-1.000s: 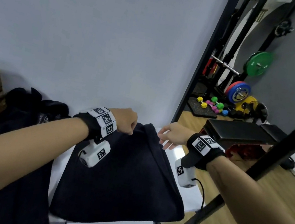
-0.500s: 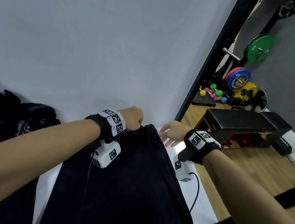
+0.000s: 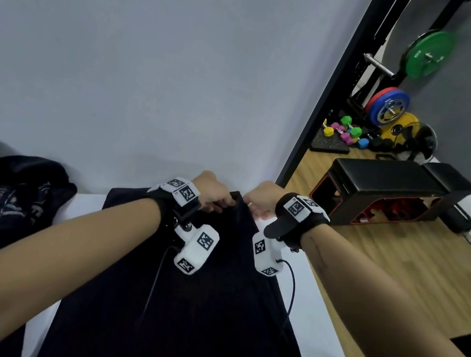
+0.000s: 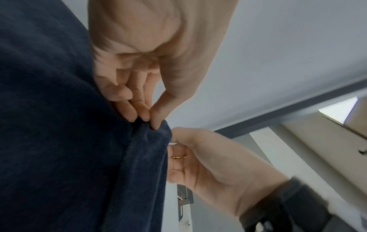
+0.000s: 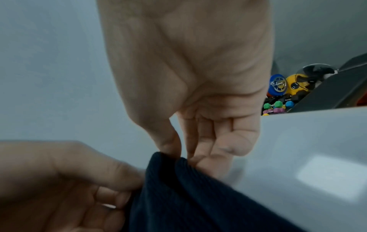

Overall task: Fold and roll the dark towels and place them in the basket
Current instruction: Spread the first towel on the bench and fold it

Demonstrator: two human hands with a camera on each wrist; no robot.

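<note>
At the far left of the head view a heap of dark towels lies on the white surface against the pale wall. Just right of it, filling the lower middle of the frame, a dark towel lies spread over the surface, its far corner lifted near the wall. The left hand pinches that corner: in the left wrist view the thumb and fingertips close on the cloth's top fold. Immediately to its right, almost touching it, the right hand grips the same corner, its thumb and fingers curled onto the towel's edge in the right wrist view. A ring shows on one finger of the right hand. Both wrists carry black straps with white marker-covered camera blocks. Further right, past a black post, a black bench stands on the wooden floor, with colourful dumbbells and weight plates behind it in the upper right.
</note>
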